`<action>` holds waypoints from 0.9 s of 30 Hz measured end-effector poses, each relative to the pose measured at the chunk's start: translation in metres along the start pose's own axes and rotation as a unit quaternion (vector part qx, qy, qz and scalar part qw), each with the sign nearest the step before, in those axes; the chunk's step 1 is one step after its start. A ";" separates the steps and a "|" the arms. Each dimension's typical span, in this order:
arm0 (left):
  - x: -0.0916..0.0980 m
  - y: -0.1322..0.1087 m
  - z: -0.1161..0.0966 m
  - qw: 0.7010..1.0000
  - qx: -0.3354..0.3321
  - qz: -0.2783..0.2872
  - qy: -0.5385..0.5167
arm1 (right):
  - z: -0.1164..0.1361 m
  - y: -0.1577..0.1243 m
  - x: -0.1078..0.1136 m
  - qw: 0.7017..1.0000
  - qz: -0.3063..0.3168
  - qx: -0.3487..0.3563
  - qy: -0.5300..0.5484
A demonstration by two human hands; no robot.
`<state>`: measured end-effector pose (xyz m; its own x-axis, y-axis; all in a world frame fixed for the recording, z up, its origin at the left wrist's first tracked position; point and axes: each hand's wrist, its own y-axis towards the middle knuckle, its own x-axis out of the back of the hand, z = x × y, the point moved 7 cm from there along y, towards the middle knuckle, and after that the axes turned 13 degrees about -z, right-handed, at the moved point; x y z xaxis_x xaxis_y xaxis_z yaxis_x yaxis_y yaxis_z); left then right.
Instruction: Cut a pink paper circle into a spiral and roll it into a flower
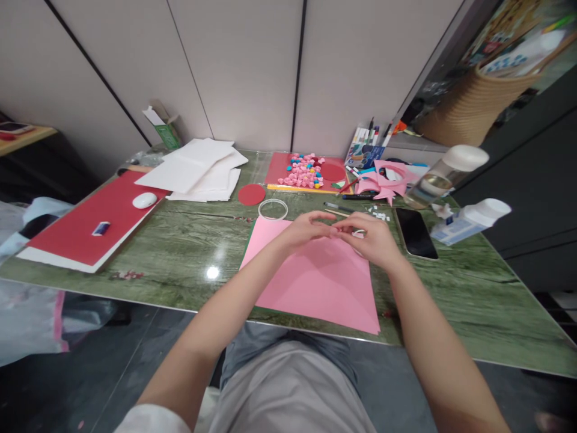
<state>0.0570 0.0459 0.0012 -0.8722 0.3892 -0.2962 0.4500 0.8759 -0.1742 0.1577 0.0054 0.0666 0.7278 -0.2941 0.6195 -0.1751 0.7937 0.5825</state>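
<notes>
Paper sheet point(315, 282) on table point(189, 252) — phone point(415, 233) right, tape ring point(273, 208) behind, mouse point(145, 199) far left

No legible text, labels, brands or numbers anywhere.

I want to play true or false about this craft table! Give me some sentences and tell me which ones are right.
1. Both hands, the left hand and the right hand, meet above the pink paper sheet. True.
2. The black phone lies left of the hands. False: it lies to their right, screen dark.
3. A white computer mouse rests on the red board. True.
4. The red paper circle sits on the pink sheet. False: it lies on the green table, beyond the clear ring.
5. The small paper pieces are all yellow. False: mostly pink, some blue and red.
</notes>
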 end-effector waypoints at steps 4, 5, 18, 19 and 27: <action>-0.001 0.002 0.010 0.995 0.052 -0.043 -0.079 | -0.003 0.000 0.002 0.999 -0.048 -0.001 -0.019; -0.003 0.002 0.012 0.993 0.061 -0.043 -0.094 | -0.003 -0.001 0.002 0.998 -0.056 -0.003 -0.021; 0.002 -0.001 0.001 0.999 0.007 0.048 0.024 | -0.005 -0.003 -0.007 0.997 0.065 -0.027 0.029; 0.002 -0.002 0.000 0.997 -0.002 0.058 0.051 | -0.005 -0.004 -0.009 0.996 0.081 -0.030 0.032; -0.003 -0.013 -0.001 0.967 -0.005 0.120 0.225 | 0.001 -0.012 -0.022 0.982 0.182 -0.010 0.049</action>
<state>0.0535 0.0336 0.0051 -0.7386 0.6650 0.1112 0.6505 0.7462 -0.1417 0.1436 0.0022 0.0468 0.6801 0.0636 0.7304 -0.4234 0.8473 0.3205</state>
